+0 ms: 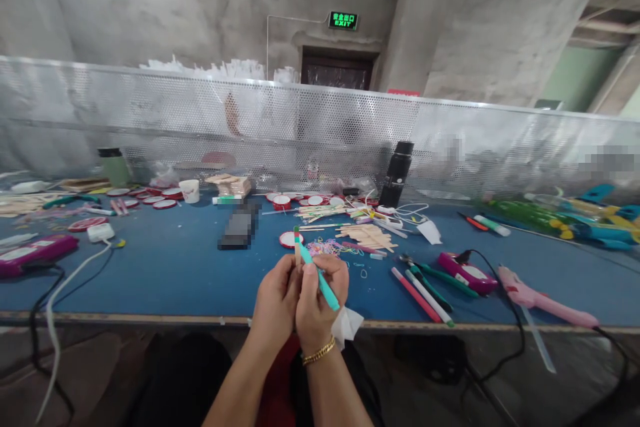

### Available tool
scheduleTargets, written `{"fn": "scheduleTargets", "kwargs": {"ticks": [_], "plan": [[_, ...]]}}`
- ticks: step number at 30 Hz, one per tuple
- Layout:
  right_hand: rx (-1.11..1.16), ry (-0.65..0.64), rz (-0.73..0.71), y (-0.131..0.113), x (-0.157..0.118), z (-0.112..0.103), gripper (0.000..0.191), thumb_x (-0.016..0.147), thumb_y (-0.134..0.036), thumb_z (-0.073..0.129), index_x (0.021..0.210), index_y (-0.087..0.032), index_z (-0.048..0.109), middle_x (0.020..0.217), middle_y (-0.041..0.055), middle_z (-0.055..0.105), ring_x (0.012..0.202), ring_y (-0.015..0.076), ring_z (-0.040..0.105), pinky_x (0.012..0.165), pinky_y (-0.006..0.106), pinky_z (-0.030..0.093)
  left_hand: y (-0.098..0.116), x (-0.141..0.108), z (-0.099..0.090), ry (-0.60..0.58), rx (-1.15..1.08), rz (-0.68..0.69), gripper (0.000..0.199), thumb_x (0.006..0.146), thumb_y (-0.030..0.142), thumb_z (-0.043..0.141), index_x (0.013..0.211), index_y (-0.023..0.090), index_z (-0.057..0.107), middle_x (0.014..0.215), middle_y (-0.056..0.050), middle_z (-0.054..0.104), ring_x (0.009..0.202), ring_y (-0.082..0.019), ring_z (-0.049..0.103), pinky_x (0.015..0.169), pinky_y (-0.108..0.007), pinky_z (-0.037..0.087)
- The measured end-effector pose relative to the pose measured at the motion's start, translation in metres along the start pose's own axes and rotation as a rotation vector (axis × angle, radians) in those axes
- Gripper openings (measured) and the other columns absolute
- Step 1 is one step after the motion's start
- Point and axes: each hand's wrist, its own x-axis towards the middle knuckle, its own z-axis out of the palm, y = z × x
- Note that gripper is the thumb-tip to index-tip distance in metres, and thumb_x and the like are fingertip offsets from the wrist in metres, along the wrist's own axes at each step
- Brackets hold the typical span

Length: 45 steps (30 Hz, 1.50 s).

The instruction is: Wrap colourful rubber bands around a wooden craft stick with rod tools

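Right grip [323, 280] pinches one smooth turquoise marker [327, 293]; left grip [275, 293], one flat wooden stick [298, 255] banded red and green. Both are above the table's [175, 273] near edge, the stick's long axis toward the far edge, the marker's slanting far-left. Two slim markers [417, 295] lie parallel, right.

The bare left hand [275, 297] and bare right hand [311, 307] meet, touching, towards six o'clock of the view, fingers of both bent into closed grips. The right thumb [310, 271] points towards twelve. The bare left forearm [241, 380] angles between one and two; the bare right forearm [337, 390], towards eleven.
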Motion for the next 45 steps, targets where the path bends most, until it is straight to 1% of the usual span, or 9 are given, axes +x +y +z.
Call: {"fn": "scheduleTargets", "kwargs": {"ticks": [5, 10, 17, 23, 28, 33, 38, 42, 45], "plan": [[-0.013, -0.005, 0.013, 0.0003, 0.0008, 0.0001, 0.002, 0.099, -0.023, 0.057, 0.097, -0.024, 0.059, 0.089, -0.0014, 0.064, 0.082, 0.0142, 0.064, 0.077, 0.031, 0.053, -0.0005, -0.0003, 0.0006, 0.009, 0.027, 0.004, 0.027, 0.1, 0.042, 0.053, 0.085, 0.021, 0.062, 0.078, 0.0, 0.068, 0.069, -0.016, 0.058, 0.065, -0.025, 0.045], [-0.034, 0.022, 0.042, 0.0006, 0.0006, 0.0009, 0.005, 0.1, -0.025, 0.057, 0.096, -0.023, 0.059, 0.088, -0.001, 0.064, 0.08, 0.0142, 0.064, 0.075, 0.031, 0.054, 0.0023, 0.0004, 0.0012, 0.039, 0.046, -0.011, 0.031, 0.099, 0.043, 0.053, 0.079, 0.021, 0.059, 0.071, 0.002, 0.062, 0.064, -0.015, 0.054, 0.06, -0.024, 0.042], [-0.03, -0.02, 0.024, -0.0003, 0.0005, -0.001, 0.003, 0.098, -0.025, 0.059, 0.097, -0.023, 0.06, 0.088, -0.0007, 0.065, 0.08, 0.0145, 0.065, 0.074, 0.031, 0.054, 0.005, -0.0011, 0.0008, 0.025, 0.017, -0.023, 0.029, 0.098, 0.043, 0.054, 0.08, 0.021, 0.059, 0.073, 0.001, 0.064, 0.067, -0.016, 0.056, 0.063, -0.025, 0.045], [-0.044, 0.02, 0.058, -0.0011, 0.0013, -0.0008, 0.007, 0.1, -0.028, 0.057, 0.095, -0.023, 0.058, 0.087, 0.0002, 0.065, 0.079, 0.0151, 0.065, 0.074, 0.032, 0.055, 0.0048, -0.0013, 0.0012, 0.026, 0.023, -0.018, 0.031, 0.1, 0.043, 0.051, 0.079, 0.021, 0.058, 0.072, 0.001, 0.062, 0.066, -0.015, 0.055, 0.061, -0.025, 0.042], [-0.043, -0.03, 0.043, -0.0016, 0.0008, -0.0007, 0.008, 0.1, -0.029, 0.057, 0.096, -0.023, 0.059, 0.085, -0.0006, 0.064, 0.077, 0.015, 0.063, 0.073, 0.032, 0.053, 0.0025, -0.0013, 0.0013, 0.016, 0.007, -0.03, 0.03, 0.099, 0.043, 0.053, 0.08, 0.021, 0.058, 0.073, 0.0, 0.062, 0.068, -0.016, 0.054, 0.064, -0.026, 0.043], [-0.044, 0.004, 0.064, -0.0011, -0.0009, -0.0002, 0.008, 0.101, -0.029, 0.057, 0.096, -0.023, 0.059, 0.087, 0.0, 0.064, 0.08, 0.0152, 0.064, 0.076, 0.032, 0.054, 0.0033, -0.0011, 0.0018, 0.019, -0.005, -0.041, 0.031, 0.1, 0.043, 0.052, 0.08, 0.021, 0.058, 0.074, 0.001, 0.062, 0.067, -0.016, 0.053, 0.062, -0.025, 0.043], [-0.041, -0.038, 0.03, -0.0013, 0.0002, -0.001, 0.007, 0.1, -0.029, 0.058, 0.096, -0.024, 0.06, 0.087, -0.0002, 0.064, 0.079, 0.0153, 0.064, 0.074, 0.032, 0.054, 0.0038, -0.0009, 0.0011, 0.021, 0.01, -0.032, 0.03, 0.098, 0.044, 0.054, 0.08, 0.021, 0.059, 0.073, 0.001, 0.063, 0.067, -0.016, 0.054, 0.063, -0.026, 0.043], [-0.043, 0.001, 0.038, -0.0014, 0.0002, -0.001, 0.005, 0.1, -0.027, 0.058, 0.097, -0.023, 0.059, 0.088, -0.0001, 0.065, 0.079, 0.0149, 0.065, 0.074, 0.031, 0.055, 0.0037, -0.0011, 0.001, 0.02, 0.015, -0.051, 0.032, 0.099, 0.046, 0.052, 0.08, 0.021, 0.058, 0.073, 0.001, 0.062, 0.066, -0.016, 0.053, 0.062, -0.026, 0.042], [-0.046, -0.004, 0.039, -0.0023, 0.0003, -0.0008, 0.005, 0.1, -0.027, 0.057, 0.098, -0.023, 0.059, 0.088, 0.0001, 0.065, 0.079, 0.0152, 0.065, 0.074, 0.032, 0.055, 0.004, -0.0015, 0.0008, 0.015, 0.004, -0.052, 0.032, 0.099, 0.047, 0.052, 0.081, 0.021, 0.06, 0.074, 0.0, 0.063, 0.068, -0.016, 0.054, 0.064, -0.026, 0.043]]}}
